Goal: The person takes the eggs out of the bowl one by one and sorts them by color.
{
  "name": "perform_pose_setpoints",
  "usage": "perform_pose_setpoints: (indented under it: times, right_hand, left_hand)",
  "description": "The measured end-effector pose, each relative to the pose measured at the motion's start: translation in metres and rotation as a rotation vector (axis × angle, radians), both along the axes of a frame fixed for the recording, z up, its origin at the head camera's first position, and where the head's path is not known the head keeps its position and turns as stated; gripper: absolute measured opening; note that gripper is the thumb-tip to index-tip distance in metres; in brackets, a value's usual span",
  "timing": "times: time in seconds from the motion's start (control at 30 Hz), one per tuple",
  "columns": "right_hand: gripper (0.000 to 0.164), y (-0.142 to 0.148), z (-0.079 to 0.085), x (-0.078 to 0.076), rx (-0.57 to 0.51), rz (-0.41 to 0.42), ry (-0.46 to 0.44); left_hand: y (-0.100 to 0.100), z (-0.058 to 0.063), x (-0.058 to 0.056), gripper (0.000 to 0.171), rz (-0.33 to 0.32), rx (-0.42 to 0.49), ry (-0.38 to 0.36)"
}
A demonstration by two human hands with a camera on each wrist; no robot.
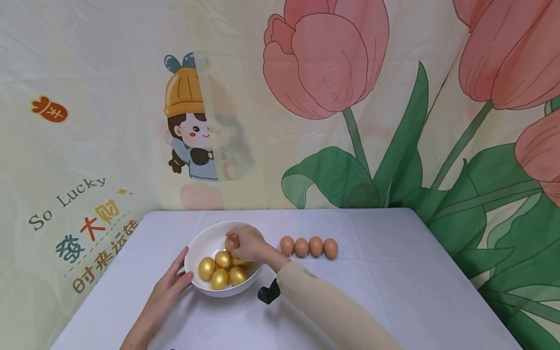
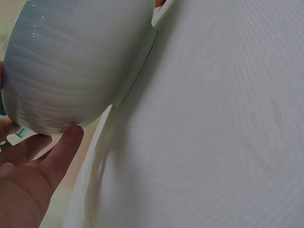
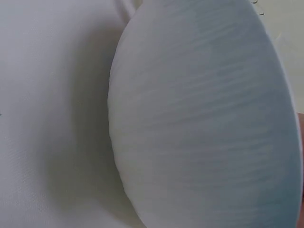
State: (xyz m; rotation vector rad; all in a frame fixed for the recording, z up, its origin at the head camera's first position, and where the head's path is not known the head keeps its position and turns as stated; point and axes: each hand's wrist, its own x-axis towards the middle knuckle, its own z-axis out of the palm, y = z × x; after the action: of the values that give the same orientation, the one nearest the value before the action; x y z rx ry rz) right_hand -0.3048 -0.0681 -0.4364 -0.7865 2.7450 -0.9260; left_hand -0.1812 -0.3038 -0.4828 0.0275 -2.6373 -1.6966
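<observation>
A white bowl (image 1: 224, 293) stands on the table with several shiny gold eggs (image 1: 219, 279) inside. My right hand (image 1: 248, 244) reaches over the bowl's right side and pinches a brown egg (image 1: 232, 244) above the gold ones. On the bowl's left side my left hand (image 1: 169, 281) touches the outer wall near the rim, its fingers and thumb spread and fairly straight. The left wrist view shows that hand's fingertips against the bowl's side (image 2: 80, 61). In the right wrist view the bowl wall (image 3: 199, 114) fills most of the picture, and the right hand's fingers are hidden.
Several brown eggs (image 1: 315, 246) lie in a row on the white tablecloth (image 1: 376, 291), right of the bowl. A small black object (image 1: 269, 291) shows beneath the right sleeve. Behind the table hangs a cloth (image 1: 245, 170) printed with tulips and a cartoon figure.
</observation>
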Motion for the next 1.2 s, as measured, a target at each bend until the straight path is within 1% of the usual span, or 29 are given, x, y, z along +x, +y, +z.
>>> perform_pose_setpoints:
  times: [0.2, 0.43, 0.6, 0.67, 0.87, 1.0, 1.2]
  right_hand:
    - [0.046, -0.004, -0.007, -0.005, 0.015, -0.017, 0.009]
    - [0.041, -0.008, -0.005, -0.004, 0.026, -0.052, 0.001]
    - [0.037, -0.012, -0.007, -0.004, 0.036, -0.081, 0.023]
    - [0.035, -0.013, -0.009, -0.004, 0.022, -0.088, 0.018]
    - [0.035, -0.016, -0.015, -0.005, -0.068, -0.064, 0.001]
    - [0.038, -0.018, -0.015, -0.005, -0.105, -0.06, -0.005]
    - [0.042, -0.017, -0.011, -0.002, -0.176, -0.09, -0.059]
  left_hand:
    - [0.0, 0.0, 0.0, 0.073, 0.001, 0.011, -0.014]
    - [0.001, 0.0, -0.002, 0.074, -0.006, 0.025, -0.035]
    - [0.001, 0.001, -0.002, 0.074, 0.0, 0.014, -0.036]
    - [0.001, 0.001, -0.002, 0.075, 0.002, 0.018, -0.039]
    - [0.002, 0.001, -0.002, 0.075, 0.007, 0.021, -0.039]
    - [0.002, 0.001, -0.001, 0.073, 0.006, 0.011, -0.026]
    - [0.001, 0.0, -0.001, 0.073, -0.002, 0.017, -0.019]
